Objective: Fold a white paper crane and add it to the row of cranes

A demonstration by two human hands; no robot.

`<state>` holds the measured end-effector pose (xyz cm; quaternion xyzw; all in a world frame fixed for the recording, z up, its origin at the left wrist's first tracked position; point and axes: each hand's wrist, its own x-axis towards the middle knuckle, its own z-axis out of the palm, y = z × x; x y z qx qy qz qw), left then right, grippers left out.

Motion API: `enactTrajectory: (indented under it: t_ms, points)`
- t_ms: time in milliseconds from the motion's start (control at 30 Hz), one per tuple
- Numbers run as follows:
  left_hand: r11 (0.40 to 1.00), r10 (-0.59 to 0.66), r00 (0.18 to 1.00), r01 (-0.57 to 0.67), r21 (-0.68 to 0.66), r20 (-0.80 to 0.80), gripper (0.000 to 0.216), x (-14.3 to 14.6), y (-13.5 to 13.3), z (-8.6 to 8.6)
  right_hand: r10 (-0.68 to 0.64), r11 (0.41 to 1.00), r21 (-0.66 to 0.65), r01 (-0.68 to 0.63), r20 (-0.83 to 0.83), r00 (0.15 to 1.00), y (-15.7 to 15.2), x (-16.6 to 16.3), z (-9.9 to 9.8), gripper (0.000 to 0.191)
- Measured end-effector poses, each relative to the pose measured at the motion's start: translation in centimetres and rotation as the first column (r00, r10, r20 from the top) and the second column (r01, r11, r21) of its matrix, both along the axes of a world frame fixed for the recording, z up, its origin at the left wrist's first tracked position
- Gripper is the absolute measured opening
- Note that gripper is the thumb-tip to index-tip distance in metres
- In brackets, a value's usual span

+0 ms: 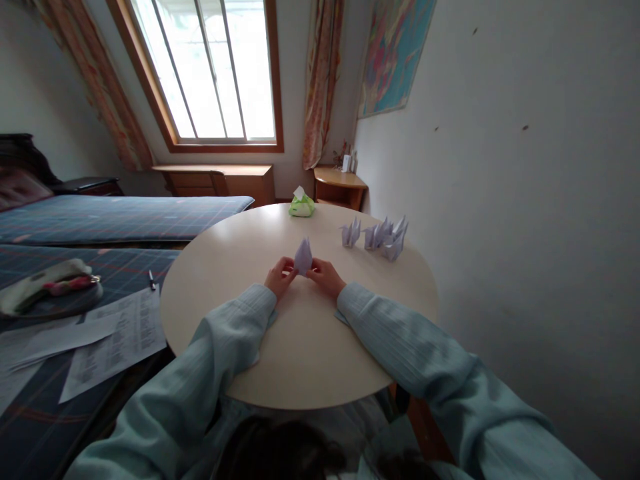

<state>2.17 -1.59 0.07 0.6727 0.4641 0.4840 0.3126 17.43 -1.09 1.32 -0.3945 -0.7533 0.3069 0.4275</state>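
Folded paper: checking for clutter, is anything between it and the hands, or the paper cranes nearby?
Nothing visible. The left hand and right hand pinch the folded paper directly; only table surface lies between it and the paper cranes.

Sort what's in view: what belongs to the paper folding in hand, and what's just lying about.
In use: folded paper pinched by left hand and right hand; folded paper figures lined up beside them; round table.
Lying about: green tissue pack; printed sheets, pen and pouch on the bed.
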Motion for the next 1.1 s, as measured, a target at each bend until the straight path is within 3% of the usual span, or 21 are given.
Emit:
enactTrajectory:
  t_ms: [167, 367, 633, 733, 833, 1100]
  points:
    - [0.998, -0.011, 0.968, 0.025, -0.053, 0.250, 0.045, -0.3, 0.8, -0.1, -0.003, 0.999, -0.046, -0.002, -0.094, 0.996, 0.8, 0.2, -0.4, 0.008]
    - [0.985, -0.028, 0.917, 0.093, -0.146, 0.397, 0.047, -0.3, 0.8, 0.2, 0.063, 0.983, -0.151, -0.103, -0.244, 0.968, 1.6, 0.1, -1.1, 0.015]
    - [0.988, 0.007, 0.908, 0.057, -0.141, 0.418, 0.046, -0.2, 0.5, 0.4, 0.068, 0.973, -0.181, -0.144, -0.371, 0.926, 0.8, 0.2, -0.4, 0.042]
    - [0.991, -0.022, 0.918, 0.071, -0.111, 0.395, 0.058, -0.2, 0.3, 0.6, 0.088, 0.971, -0.171, -0.167, -0.392, 0.916, 0.4, 0.2, 0.1, 0.052]
    - [0.992, -0.054, 0.928, 0.093, -0.089, 0.369, 0.067, -0.2, 0.1, 0.8, 0.107, 0.972, -0.152, -0.178, -0.388, 0.915, 0.1, 0.2, 0.3, 0.054]
    - [0.992, -0.075, 0.946, 0.103, -0.076, 0.315, 0.064, -0.4, 0.0, 1.0, 0.124, 0.974, -0.133, -0.183, -0.363, 0.924, 0.1, 0.3, 0.4, 0.052]
